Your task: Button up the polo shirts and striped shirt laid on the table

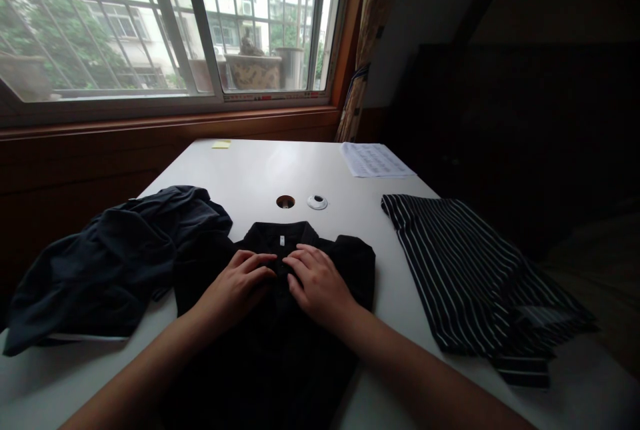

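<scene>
A black collared shirt (295,363) lies spread out in front of me, its collar at the far end with a small white label inside. Just below the collar, my left hand (245,277) grips the left edge of the front opening with its fingertips. My right hand (315,277) has its fingers closed on the opposite edge, close to the left fingertips. Both thumbs are partly out of sight, and any button between the hands is too dark to make out.
The shirt rests on a white table (260,163). Crumpled dark clothing (115,257) lies at left, and a folded striped garment (460,263) at right. Farther back are a cable hole (285,202), its round cover (317,202), printed sheets (377,160) and a yellow note (221,144).
</scene>
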A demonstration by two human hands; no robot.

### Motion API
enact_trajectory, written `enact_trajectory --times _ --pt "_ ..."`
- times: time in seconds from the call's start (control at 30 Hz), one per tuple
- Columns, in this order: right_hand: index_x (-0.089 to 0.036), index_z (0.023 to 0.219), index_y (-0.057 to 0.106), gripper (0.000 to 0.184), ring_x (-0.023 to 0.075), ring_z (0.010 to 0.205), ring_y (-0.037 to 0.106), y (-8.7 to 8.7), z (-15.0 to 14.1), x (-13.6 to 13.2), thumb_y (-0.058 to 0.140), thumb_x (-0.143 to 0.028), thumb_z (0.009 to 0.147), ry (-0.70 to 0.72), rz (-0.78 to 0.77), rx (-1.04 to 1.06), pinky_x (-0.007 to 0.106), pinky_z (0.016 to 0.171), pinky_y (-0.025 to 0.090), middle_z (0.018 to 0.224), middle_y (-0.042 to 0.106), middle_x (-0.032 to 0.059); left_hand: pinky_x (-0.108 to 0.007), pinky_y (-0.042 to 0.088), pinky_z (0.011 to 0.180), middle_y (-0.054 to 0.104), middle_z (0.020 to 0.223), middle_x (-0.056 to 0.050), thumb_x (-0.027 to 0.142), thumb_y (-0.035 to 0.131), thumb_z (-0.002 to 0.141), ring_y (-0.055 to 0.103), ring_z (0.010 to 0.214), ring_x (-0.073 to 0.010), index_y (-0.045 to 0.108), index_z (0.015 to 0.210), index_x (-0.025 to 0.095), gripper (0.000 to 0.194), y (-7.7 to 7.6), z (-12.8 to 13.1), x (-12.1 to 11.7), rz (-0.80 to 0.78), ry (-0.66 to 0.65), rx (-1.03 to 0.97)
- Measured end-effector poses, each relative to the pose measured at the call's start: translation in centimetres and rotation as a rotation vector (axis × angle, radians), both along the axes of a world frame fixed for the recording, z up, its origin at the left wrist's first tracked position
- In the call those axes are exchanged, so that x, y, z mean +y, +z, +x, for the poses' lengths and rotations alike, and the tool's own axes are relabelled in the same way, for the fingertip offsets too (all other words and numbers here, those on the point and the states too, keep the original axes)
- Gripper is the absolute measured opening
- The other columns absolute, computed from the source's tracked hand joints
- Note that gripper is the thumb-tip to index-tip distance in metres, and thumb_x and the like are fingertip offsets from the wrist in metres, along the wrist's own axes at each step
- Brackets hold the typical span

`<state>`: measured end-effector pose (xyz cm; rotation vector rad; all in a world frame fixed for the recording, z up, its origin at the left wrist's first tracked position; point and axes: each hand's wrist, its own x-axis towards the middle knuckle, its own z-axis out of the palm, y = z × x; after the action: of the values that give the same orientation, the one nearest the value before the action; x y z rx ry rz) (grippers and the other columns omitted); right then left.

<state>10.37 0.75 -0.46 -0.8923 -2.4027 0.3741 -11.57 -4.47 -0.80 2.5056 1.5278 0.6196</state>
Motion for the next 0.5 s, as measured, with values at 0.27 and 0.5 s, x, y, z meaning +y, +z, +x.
enact_trajectory --times 0.27,0.5 --pt "-0.028 0.102 0.070 0.015 0.0256 0.099 0.048 0.3 1.0 0.9 0.067 -0.027 0.088 -0.030 -0.099 -0.018 0.044 0.087 0.039 0.098 0.067 0.0036 -0.047 0.050 0.096 0.052 0.140 -0.002 0.013 0.059 0.091 0.047 0.115 -0.0271 0.065 0.115 0.029 0.029 0.5 0.7 -0.6 0.012 -0.071 0.014" --pt "-0.027 0.094 0.070 0.011 0.0232 0.097 0.050 0.7 1.3 1.5 0.073 -0.023 0.083 0.000 -0.182 -0.027 0.040 0.085 0.037 0.094 0.068 0.0010 -0.047 0.049 0.098 0.054 0.139 -0.003 0.012 0.059 0.090 0.047 0.115 -0.0267 0.064 0.111 0.026 0.025 0.8 0.8 -0.7 -0.011 -0.075 -0.002"
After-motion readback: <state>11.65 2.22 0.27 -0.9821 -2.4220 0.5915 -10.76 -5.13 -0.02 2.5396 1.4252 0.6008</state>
